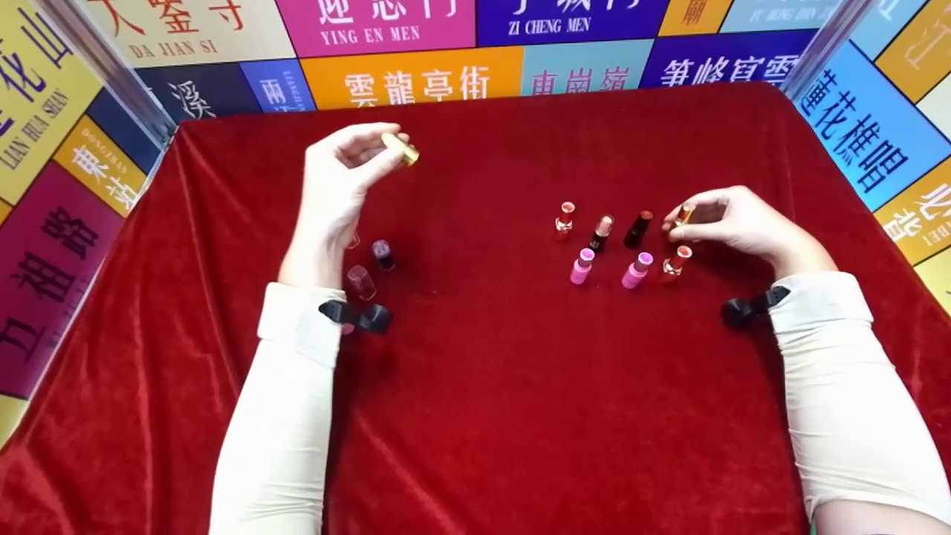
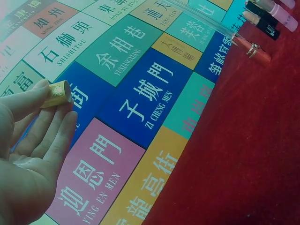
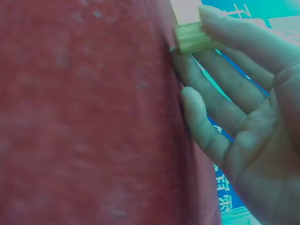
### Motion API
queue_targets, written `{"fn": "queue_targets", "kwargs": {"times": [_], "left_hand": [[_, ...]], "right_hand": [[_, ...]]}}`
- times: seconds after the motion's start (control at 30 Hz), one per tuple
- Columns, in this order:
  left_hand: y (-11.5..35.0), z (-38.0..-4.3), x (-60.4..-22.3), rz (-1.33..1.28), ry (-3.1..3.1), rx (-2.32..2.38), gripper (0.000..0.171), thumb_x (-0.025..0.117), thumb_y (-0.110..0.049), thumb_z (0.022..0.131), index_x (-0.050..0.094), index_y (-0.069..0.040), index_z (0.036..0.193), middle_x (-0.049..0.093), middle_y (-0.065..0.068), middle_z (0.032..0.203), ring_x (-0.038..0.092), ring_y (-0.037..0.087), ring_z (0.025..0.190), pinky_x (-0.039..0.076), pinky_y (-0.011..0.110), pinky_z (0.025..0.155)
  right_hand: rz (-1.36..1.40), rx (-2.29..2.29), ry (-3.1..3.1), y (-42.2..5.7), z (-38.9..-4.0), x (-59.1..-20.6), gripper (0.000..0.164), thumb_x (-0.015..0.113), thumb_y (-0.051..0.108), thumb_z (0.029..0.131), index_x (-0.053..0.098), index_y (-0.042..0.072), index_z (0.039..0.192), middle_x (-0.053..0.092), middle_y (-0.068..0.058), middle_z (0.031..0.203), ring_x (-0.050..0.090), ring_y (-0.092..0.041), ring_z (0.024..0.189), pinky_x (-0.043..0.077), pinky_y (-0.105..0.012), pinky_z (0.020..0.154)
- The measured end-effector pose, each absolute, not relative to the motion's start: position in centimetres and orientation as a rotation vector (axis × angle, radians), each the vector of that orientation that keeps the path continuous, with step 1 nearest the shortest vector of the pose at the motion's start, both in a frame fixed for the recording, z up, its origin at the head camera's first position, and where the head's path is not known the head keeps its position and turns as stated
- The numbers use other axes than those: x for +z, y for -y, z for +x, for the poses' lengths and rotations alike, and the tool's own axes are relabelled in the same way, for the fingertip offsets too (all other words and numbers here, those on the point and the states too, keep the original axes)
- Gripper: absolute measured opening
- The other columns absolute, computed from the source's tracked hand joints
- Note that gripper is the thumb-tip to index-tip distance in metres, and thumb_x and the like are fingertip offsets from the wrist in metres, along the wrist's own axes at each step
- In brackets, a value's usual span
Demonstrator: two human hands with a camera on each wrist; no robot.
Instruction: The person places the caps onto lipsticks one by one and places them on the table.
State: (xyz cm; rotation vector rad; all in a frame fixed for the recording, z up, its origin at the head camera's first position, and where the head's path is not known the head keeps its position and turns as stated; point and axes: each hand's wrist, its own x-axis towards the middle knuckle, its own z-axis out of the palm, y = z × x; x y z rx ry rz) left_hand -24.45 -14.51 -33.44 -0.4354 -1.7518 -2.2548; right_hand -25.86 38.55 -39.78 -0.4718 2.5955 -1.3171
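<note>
My left hand [image 1: 338,174] is raised above the far left part of the table and pinches a short gold lipstick cap [image 1: 401,148] between thumb and fingers. In the left wrist view, the end of this gold cap [image 2: 60,93] looks dark and hollow. At the right, low over the cloth, my right hand [image 1: 743,223] pinches a gold lipstick tube [image 1: 684,215] upright. The right wrist view shows the ribbed gold tube [image 3: 194,37] between thumb and fingers, right at the cloth. Beside that hand stand a black lipstick [image 1: 637,229] and a red-tipped lipstick [image 1: 677,261].
More uncapped lipsticks stand left of the right hand, among them a pink one [image 1: 582,266], a black one with a nude tip [image 1: 602,232] and a red one [image 1: 565,218]. Near the left wrist are a clear cap [image 1: 362,282] and a dark cap [image 1: 383,254]. Red velvet [image 1: 483,371] covers the table.
</note>
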Motion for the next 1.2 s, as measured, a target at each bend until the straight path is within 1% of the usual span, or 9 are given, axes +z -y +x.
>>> {"fn": "queue_targets", "kwargs": {"times": [0.13,0.3,0.43,0.63,0.7,0.8,0.9,1.07,1.2], "left_hand": [[14.6,-24.4,-33.2,-0.44,1.751,-2.257,0.021,0.079,0.007,0.091,0.081,0.001,0.112,0.08,0.015,0.104,0.077,0.025,0.09,0.063,0.034,0.087],[14.5,-24.4,-33.4,-0.442,1.744,-2.272,0.022,0.079,0.009,0.09,0.081,0.002,0.111,0.08,0.014,0.103,0.077,0.024,0.089,0.062,0.035,0.086],[14.4,-24.4,-33.5,-0.447,1.744,-2.269,0.021,0.079,0.009,0.091,0.081,0.002,0.11,0.08,0.015,0.102,0.077,0.024,0.088,0.063,0.035,0.085],[14.0,-24.3,-33.4,-0.447,1.76,-2.267,0.021,0.079,0.008,0.091,0.081,0.002,0.111,0.08,0.014,0.102,0.077,0.024,0.089,0.062,0.035,0.085],[13.8,-24.3,-33.4,-0.447,1.764,-2.269,0.022,0.079,0.008,0.091,0.081,0.001,0.111,0.08,0.015,0.103,0.077,0.024,0.09,0.062,0.035,0.085],[13.6,-24.2,-33.3,-0.455,1.768,-2.261,0.022,0.079,0.008,0.091,0.079,0.004,0.113,0.08,0.015,0.104,0.077,0.025,0.091,0.062,0.035,0.086],[13.4,-24.1,-33.2,-0.465,1.772,-2.261,0.023,0.079,0.008,0.091,0.078,0.006,0.114,0.08,0.016,0.105,0.077,0.026,0.092,0.062,0.035,0.086],[13.1,-23.9,-33.2,-0.471,1.758,-2.296,0.023,0.078,0.01,0.09,0.08,0.003,0.112,0.079,0.018,0.105,0.078,0.026,0.093,0.063,0.037,0.088],[12.8,-23.8,-33.2,-0.481,1.74,-2.327,0.024,0.078,0.012,0.09,0.079,0.004,0.112,0.078,0.022,0.107,0.079,0.028,0.092,0.064,0.04,0.09]], "right_hand": [[-0.417,-1.413,-2.617,-38.2,-25.8,-38.6,0.026,0.082,0.002,0.093,0.073,-0.011,0.113,0.081,0.007,0.096,0.076,-0.002,0.089,0.056,-0.014,0.078],[-0.358,-1.392,-2.705,-37.4,-25.7,-36.6,0.031,0.087,0.008,0.09,0.075,-0.005,0.115,0.08,0.01,0.094,0.075,0.0,0.088,0.054,-0.011,0.081],[-0.346,-1.351,-2.76,-36.3,-25.9,-34.8,0.031,0.089,0.01,0.088,0.078,-0.002,0.115,0.08,0.014,0.092,0.074,0.003,0.087,0.053,-0.009,0.08],[-0.364,-1.364,-2.806,-32.7,-26.1,-31.5,0.031,0.092,0.015,0.085,0.081,0.005,0.113,0.078,0.018,0.09,0.074,0.004,0.086,0.055,-0.009,0.078],[-0.38,-1.385,-2.814,-31.0,-25.9,-30.4,0.031,0.093,0.018,0.085,0.081,0.006,0.111,0.078,0.017,0.09,0.074,0.002,0.087,0.055,-0.01,0.078],[-0.397,-1.411,-2.813,-28.2,-25.5,-29.2,0.032,0.094,0.022,0.084,0.081,0.007,0.109,0.078,0.015,0.092,0.075,-0.001,0.089,0.055,-0.012,0.08],[-0.437,-1.421,-2.811,-25.4,-25.0,-28.4,0.033,0.093,0.023,0.085,0.08,0.005,0.11,0.078,0.012,0.092,0.075,-0.002,0.089,0.056,-0.014,0.079],[-0.51,-1.434,-2.786,-21.5,-24.1,-28.2,0.03,0.09,0.022,0.089,0.08,0.003,0.11,0.079,0.005,0.094,0.076,-0.005,0.087,0.057,-0.017,0.078],[-0.609,-1.378,-2.801,-19.6,-23.7,-28.8,0.027,0.088,0.021,0.09,0.08,0.003,0.109,0.08,-0.003,0.097,0.074,-0.006,0.085,0.057,-0.018,0.079]]}}
